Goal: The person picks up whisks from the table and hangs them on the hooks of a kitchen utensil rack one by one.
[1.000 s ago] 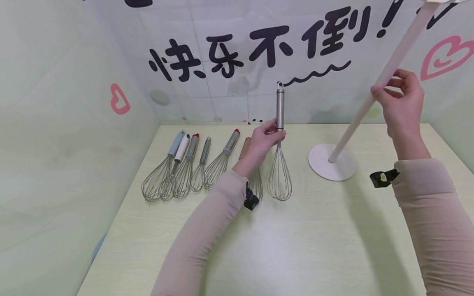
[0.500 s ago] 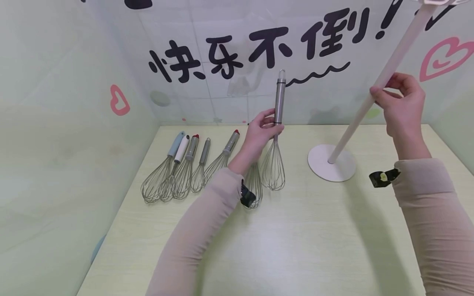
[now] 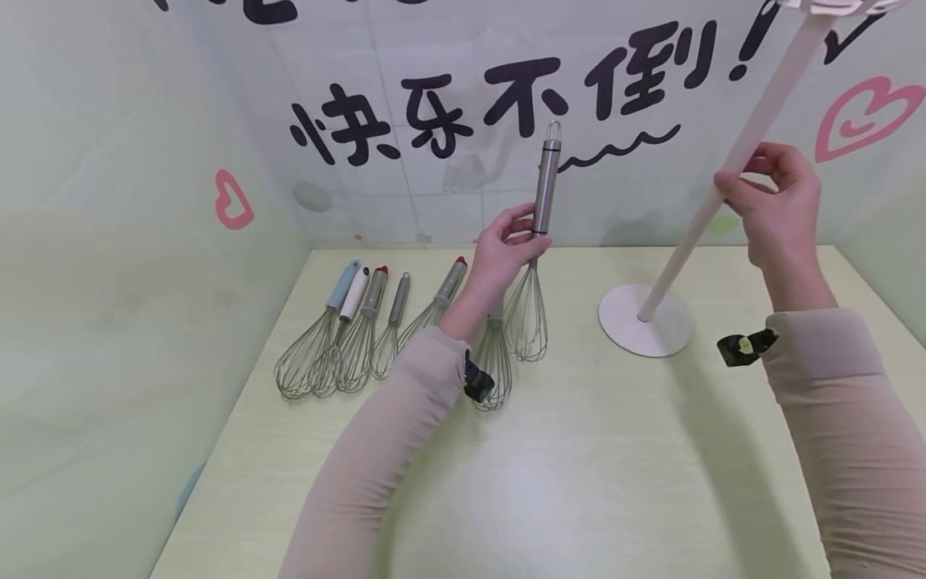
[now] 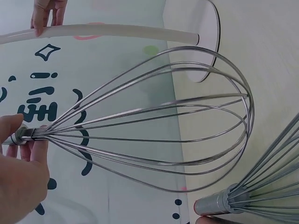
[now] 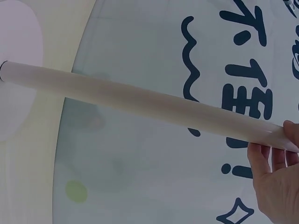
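Observation:
My left hand (image 3: 502,249) grips a steel balloon whisk (image 3: 546,185) low on its handle, just above the wires. Its hanging loop points up and the wire head (image 4: 154,135) hangs down over the table's back part. My right hand (image 3: 784,197) pinches a white pole (image 3: 755,112) between thumb and fingers. That pole rises from a round white base (image 3: 669,330) on the table, and its top runs out at the upper edge of the head view. Another whisk (image 3: 494,362) lies under my left forearm, its handle mostly hidden by hand and arm.
Several whisks lie side by side at the back left: a blue-handled one (image 3: 342,285), a white-handled one (image 3: 354,293), red-tipped ones (image 3: 374,293) and a small grey one (image 3: 400,297). A printed curtain (image 3: 434,201) with writing hangs behind the pale wooden table (image 3: 564,482).
My left hand has lifted the whisk higher and a little to the left, tilting it slightly. The right hand keeps its hold on the pole; the head view has shifted a little.

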`<action>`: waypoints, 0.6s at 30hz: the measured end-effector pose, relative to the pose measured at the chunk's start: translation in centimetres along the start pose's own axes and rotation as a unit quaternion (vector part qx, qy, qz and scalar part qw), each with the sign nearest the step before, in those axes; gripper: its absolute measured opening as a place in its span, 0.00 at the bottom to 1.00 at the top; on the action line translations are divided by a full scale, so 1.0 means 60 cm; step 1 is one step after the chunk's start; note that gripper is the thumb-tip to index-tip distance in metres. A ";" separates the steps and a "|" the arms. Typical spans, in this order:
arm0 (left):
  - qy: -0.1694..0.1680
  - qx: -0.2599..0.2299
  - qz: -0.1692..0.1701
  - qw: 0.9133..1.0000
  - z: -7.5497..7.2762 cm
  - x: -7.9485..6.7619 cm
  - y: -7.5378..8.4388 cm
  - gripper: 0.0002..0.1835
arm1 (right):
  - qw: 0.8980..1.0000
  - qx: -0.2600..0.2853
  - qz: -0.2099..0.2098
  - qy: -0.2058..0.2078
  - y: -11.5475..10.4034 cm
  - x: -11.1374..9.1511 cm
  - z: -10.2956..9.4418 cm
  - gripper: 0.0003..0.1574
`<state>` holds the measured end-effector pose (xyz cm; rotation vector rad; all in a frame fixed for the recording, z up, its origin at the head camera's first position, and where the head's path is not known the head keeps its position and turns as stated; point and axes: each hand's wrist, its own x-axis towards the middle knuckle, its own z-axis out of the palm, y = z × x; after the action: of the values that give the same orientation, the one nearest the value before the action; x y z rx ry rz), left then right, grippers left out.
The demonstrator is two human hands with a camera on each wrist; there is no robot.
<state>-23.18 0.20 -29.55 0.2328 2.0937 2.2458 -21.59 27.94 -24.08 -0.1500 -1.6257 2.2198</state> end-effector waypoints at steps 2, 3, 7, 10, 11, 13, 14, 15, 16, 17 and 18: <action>0.003 0.010 0.005 1.000 -0.001 -0.001 0.005 0.28 | 1.000 -0.001 -0.001 -0.001 0.001 -0.001 0.003 0.21; 0.005 0.013 0.007 1.000 -0.001 -0.002 0.008 0.28 | 1.000 -0.002 -0.001 -0.002 0.001 -0.001 0.004 0.20; 0.012 0.020 0.018 1.000 -0.003 -0.004 0.019 0.27 | 1.000 -0.004 -0.004 -0.008 0.002 -0.002 0.008 0.20; 0.013 0.023 0.025 0.999 -0.006 -0.004 0.024 0.27 | 1.000 -0.006 -0.006 -0.011 0.002 -0.004 0.011 0.19; 0.012 0.023 0.027 0.999 -0.007 -0.003 0.024 0.26 | 1.000 -0.006 -0.006 -0.011 0.002 -0.004 0.012 0.19; 0.011 0.028 0.030 0.999 -0.008 -0.003 0.027 0.26 | 1.000 -0.004 -0.008 -0.014 0.003 -0.005 0.013 0.19; 0.011 0.028 0.032 0.999 -0.009 -0.002 0.027 0.26 | 1.000 -0.003 -0.009 -0.016 0.004 -0.006 0.015 0.19; 0.012 0.027 0.032 0.999 -0.009 -0.002 0.028 0.26 | 1.000 -0.002 -0.011 -0.018 0.005 -0.007 0.016 0.19; 0.013 0.028 0.034 0.999 -0.009 -0.001 0.029 0.26 | 1.000 0.000 -0.013 -0.022 0.006 -0.008 0.018 0.19; 0.014 0.029 0.035 0.999 -0.009 -0.001 0.030 0.26 | 1.000 0.002 -0.014 -0.025 0.007 -0.009 0.020 0.19; 0.015 0.028 0.036 0.999 -0.009 -0.001 0.031 0.26 | 0.999 0.002 -0.017 -0.029 0.008 -0.010 0.023 0.19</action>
<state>-23.13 -0.50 -27.77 0.2821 2.2004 2.2449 -21.55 26.36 -24.19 -0.0574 -1.6413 2.2220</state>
